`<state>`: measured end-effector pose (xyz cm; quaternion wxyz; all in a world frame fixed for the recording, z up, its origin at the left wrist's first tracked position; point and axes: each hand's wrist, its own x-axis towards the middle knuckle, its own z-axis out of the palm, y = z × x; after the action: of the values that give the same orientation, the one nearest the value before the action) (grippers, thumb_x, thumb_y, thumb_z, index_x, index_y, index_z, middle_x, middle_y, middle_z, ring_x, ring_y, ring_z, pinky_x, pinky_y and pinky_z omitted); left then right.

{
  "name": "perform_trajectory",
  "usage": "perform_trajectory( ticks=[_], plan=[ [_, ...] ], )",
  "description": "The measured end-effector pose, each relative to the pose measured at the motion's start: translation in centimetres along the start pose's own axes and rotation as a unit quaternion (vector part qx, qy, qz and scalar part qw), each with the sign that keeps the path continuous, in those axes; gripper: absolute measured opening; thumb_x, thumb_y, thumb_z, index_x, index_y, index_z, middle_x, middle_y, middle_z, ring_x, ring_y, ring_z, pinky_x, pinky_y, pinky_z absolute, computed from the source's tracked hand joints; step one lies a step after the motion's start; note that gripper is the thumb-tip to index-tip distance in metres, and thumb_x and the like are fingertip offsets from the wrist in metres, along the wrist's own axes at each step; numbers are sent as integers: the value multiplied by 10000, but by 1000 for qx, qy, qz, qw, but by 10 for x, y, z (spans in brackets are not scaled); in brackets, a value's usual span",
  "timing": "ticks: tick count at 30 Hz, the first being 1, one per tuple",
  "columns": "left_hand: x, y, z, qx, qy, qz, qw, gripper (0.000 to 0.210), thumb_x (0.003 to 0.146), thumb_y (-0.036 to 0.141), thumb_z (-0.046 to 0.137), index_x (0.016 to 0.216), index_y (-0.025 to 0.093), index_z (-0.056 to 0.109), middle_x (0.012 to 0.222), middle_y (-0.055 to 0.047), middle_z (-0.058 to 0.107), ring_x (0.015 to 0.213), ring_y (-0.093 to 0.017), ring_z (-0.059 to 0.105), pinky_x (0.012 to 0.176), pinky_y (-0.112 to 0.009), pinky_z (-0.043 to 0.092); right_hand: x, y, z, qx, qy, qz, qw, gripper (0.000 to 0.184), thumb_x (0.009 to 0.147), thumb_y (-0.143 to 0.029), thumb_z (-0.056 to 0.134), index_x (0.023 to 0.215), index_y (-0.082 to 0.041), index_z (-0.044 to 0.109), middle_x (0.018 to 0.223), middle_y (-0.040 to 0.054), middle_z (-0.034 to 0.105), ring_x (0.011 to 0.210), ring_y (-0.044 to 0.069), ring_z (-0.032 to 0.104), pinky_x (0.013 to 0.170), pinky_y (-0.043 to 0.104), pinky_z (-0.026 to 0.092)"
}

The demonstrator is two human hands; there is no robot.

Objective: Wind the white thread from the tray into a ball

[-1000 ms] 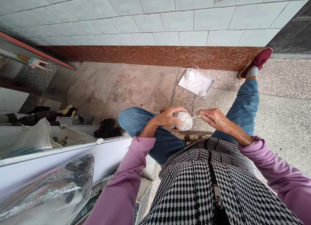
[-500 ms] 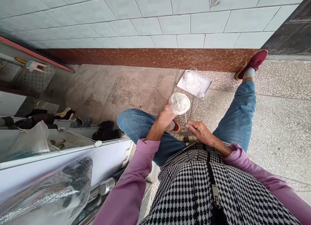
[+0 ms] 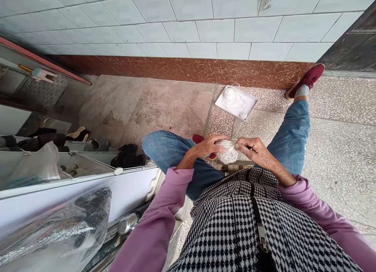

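Observation:
My left hand is wrapped round a ball of white yarn held between my knees. My right hand is closed in a pinch at the ball's right side, where the strand meets it. A small dark spot shows by its fingers; I cannot make out what it is. From the ball a thin strand runs up toward a shallow white box lid on the floor. Loose coils of white yarn lie inside that lid.
A tiled wall with a brown skirting stands ahead. On my left, a white shoe cabinet holds several shoes and a plastic bag. Clear plastic wrapping lies in front of it. My red shoe rests by the wall at right.
The ball has come down and closer to my body, turning in my left hand. My right hand has risen from below the ball to its right side.

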<state>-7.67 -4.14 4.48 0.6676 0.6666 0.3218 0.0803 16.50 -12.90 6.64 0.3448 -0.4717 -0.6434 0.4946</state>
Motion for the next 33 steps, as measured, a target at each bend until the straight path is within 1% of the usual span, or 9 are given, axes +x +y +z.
perform_trajectory(
  ticks=[3, 7, 16, 20, 23, 26, 28, 30, 33],
  plan=[
    [-1, 0, -1, -74, -7, -24, 997, 465, 720, 507, 829, 1067, 198, 804, 975, -52, 767, 870, -230, 669, 742, -311, 524, 2, 2, -1, 59, -8, 7, 998, 567, 1031, -690, 605, 729, -211, 641, 649, -24, 526, 616, 141, 453, 597, 296, 357],
    [-3, 3, 3, -189, -15, -74, 979, 600, 621, 541, 907, 1091, 182, 803, 952, -68, 770, 788, -203, 662, 704, -302, 517, 4, 1, -11, 114, -6, 11, 993, 562, 973, -742, 672, 793, -210, 711, 677, -12, 583, 625, 142, 473, 610, 297, 384],
    [-4, 8, 8, -202, -46, -57, 977, 847, 384, 631, 1017, 1065, 174, 805, 937, -76, 765, 837, -242, 690, 739, -337, 538, 4, 8, -10, 153, -20, 18, 988, 570, 944, -743, 713, 751, -210, 657, 624, -46, 479, 578, 116, 360, 548, 271, 294],
    [-4, 6, 13, -258, 79, 6, 963, 931, 368, 675, 989, 1145, 214, 763, 1102, -121, 769, 987, -323, 713, 862, -450, 585, 5, 23, 6, 185, 19, 43, 982, 601, 948, -797, 661, 766, -227, 608, 589, -69, 385, 531, 112, 290, 508, 268, 234],
    [5, 3, 13, -275, 182, 57, 943, 889, 529, 704, 898, 1263, 245, 696, 1291, -131, 733, 1146, -332, 698, 972, -480, 586, -1, 23, 24, 113, 27, 15, 993, 639, 995, -808, 571, 723, -229, 556, 622, -41, 439, 572, 130, 364, 543, 278, 294],
    [12, 1, 9, -182, 281, 65, 940, 812, 609, 531, 894, 1308, 194, 653, 1318, -138, 719, 1210, -306, 682, 1053, -448, 563, -10, 6, 32, 35, -34, -10, 999, 577, 1086, -681, 522, 731, -226, 539, 662, -24, 506, 607, 138, 432, 601, 291, 351],
    [12, 0, 7, -70, 310, 44, 947, 779, 600, 414, 911, 1296, 165, 664, 1313, -133, 718, 1225, -298, 668, 1091, -431, 536, -12, -6, 25, 16, -52, -24, 998, 524, 1120, -604, 509, 767, -222, 573, 694, -15, 554, 621, 141, 471, 634, 299, 376],
    [8, 0, 7, 3, 259, 22, 966, 724, 619, 365, 906, 1281, 160, 696, 1298, -119, 723, 1212, -299, 661, 1093, -424, 519, -9, -12, 8, 12, -14, -30, 999, 489, 1118, -594, 525, 823, -220, 635, 733, -4, 592, 649, 151, 505, 658, 310, 392],
    [2, -3, 9, -37, 99, 5, 994, 633, 669, 375, 887, 1254, 182, 744, 1188, -78, 744, 1103, -278, 677, 1010, -393, 521, 3, -2, -14, 17, 81, -22, 996, 512, 1048, -667, 623, 803, -219, 653, 683, -19, 517, 627, 149, 447, 635, 314, 363]
  ],
)
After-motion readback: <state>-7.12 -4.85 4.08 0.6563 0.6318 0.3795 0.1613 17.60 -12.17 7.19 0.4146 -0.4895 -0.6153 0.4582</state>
